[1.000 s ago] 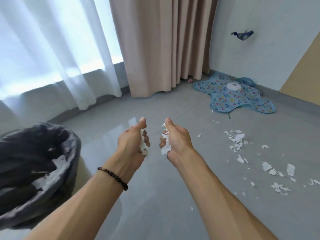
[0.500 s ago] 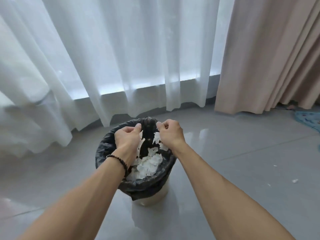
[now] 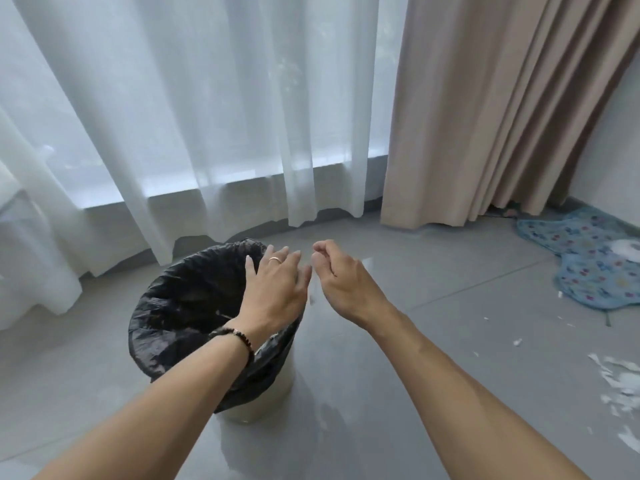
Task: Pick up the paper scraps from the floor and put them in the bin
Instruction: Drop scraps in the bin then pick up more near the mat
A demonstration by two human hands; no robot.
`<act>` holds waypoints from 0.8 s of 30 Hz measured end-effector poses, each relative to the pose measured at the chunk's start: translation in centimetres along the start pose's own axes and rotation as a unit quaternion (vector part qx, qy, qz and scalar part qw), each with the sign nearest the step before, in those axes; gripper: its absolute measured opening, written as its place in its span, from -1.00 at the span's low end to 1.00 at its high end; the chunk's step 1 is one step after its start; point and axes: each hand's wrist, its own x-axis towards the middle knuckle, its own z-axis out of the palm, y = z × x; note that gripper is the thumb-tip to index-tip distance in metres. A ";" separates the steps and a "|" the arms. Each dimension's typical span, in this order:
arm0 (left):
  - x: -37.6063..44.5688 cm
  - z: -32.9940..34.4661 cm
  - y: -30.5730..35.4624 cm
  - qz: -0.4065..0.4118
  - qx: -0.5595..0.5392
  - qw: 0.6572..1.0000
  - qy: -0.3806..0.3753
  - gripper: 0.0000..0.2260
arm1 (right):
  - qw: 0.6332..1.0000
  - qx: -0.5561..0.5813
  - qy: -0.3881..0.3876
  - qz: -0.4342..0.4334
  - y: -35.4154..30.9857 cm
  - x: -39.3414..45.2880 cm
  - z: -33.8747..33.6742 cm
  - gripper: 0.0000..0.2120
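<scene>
Both our hands have let go of the paper they were clutching over the bin (image 3: 180, 306) and are now empty. Right of the bin, on the floor (image 3: 450, 323), paper scraps (image 3: 620, 379) are lying well apart from it. Our left hand (image 3: 275, 289) is hovering spread over the bin's right rim; our right hand (image 3: 341, 278) is hanging just right of the bin, fingers loosely curled.

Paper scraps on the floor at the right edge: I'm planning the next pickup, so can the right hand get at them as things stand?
Probably yes. The right hand looks empty, and only bare floor lies between it and the paper scraps. It is raised now, so it would have to come down.
</scene>
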 end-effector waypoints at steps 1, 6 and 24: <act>-0.1 0.6 1.1 0.035 0.023 0.999 -0.002 -0.58 | 1.000 -0.016 0.014 0.006 0.9 -1.0 -1.1 -0.65; -2.6 6.3 7.0 0.255 0.053 0.966 -0.009 -0.54 | 0.977 -0.119 0.123 0.124 8.9 -9.2 -5.3 -0.64; -21.8 31.7 11.4 0.468 0.104 0.828 -0.291 -0.33 | 0.775 -0.248 0.241 0.529 23.5 -46.9 4.6 -0.33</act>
